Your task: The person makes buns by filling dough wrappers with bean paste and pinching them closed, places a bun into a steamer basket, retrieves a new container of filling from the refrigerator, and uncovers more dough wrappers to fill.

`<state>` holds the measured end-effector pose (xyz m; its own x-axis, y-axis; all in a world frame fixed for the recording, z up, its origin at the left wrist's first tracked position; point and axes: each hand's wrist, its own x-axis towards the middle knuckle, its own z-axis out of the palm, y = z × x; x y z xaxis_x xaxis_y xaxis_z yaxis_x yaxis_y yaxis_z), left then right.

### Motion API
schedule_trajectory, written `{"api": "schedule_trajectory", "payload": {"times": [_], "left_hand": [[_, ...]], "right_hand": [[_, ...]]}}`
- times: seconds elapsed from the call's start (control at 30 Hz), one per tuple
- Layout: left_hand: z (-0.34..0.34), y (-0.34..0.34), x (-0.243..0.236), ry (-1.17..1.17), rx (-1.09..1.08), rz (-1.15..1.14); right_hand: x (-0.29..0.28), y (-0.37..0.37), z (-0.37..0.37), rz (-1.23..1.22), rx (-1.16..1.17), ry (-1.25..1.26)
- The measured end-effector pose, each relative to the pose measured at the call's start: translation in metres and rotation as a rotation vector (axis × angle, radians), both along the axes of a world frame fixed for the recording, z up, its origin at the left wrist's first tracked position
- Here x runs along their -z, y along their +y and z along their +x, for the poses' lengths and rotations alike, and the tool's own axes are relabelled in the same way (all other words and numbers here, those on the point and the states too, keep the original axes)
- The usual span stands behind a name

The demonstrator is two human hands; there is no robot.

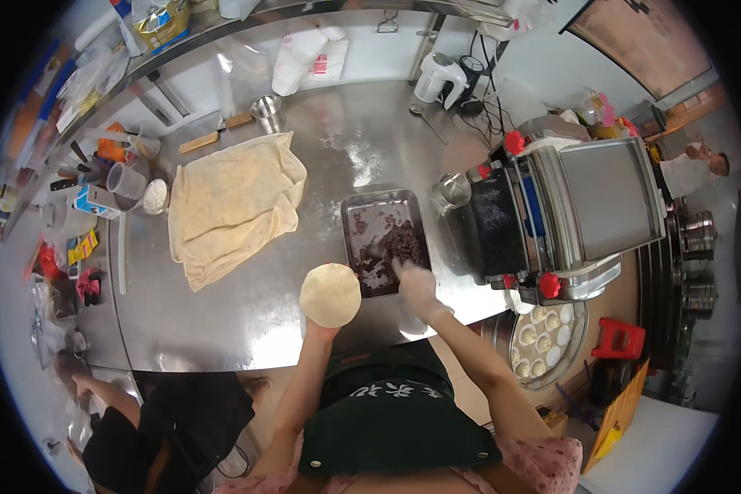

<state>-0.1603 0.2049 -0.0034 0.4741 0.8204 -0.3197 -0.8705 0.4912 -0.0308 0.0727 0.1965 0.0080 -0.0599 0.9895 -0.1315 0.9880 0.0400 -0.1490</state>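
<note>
A round, flat dough wrapper (330,295) rests on my left hand (324,333), which holds it from below at the table's near edge. Most of those fingers are hidden under the dough. My right hand (418,291), in what looks like a thin pale glove, reaches over the near right side of a metal tray (345,216). Its fingertips touch dark red-brown paste (401,244), which looks like bean paste. Blur keeps me from telling whether they are closed on any. The paste is heaped toward the tray's right side and smeared elsewhere.
Left on the steel table (222,329) lies a cream cloth (235,206). A roller machine (568,214) with red knobs stands right, beside a metal cup (454,190). Below it sits a round tray (586,325) of pale dough pieces. Another person (165,420) is at lower left.
</note>
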Motion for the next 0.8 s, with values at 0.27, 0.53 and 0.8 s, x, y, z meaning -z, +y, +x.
{"api": "schedule_trajectory", "payload": {"times": [0.27,0.53,0.8], "left_hand": [[-0.005,-0.007,-0.022,-0.022,-0.124,-0.113],[-0.023,-0.010,-0.014,0.016,-0.216,-0.026],[-0.024,-0.006,-0.016,0.021,-0.190,-0.038]], "right_hand": [[0.002,0.084,0.000,0.203,-0.070,-0.097],[-0.030,-0.011,-0.004,-0.011,-0.274,-0.043],[-0.035,-0.028,0.006,-0.100,-0.351,-0.149]]}}
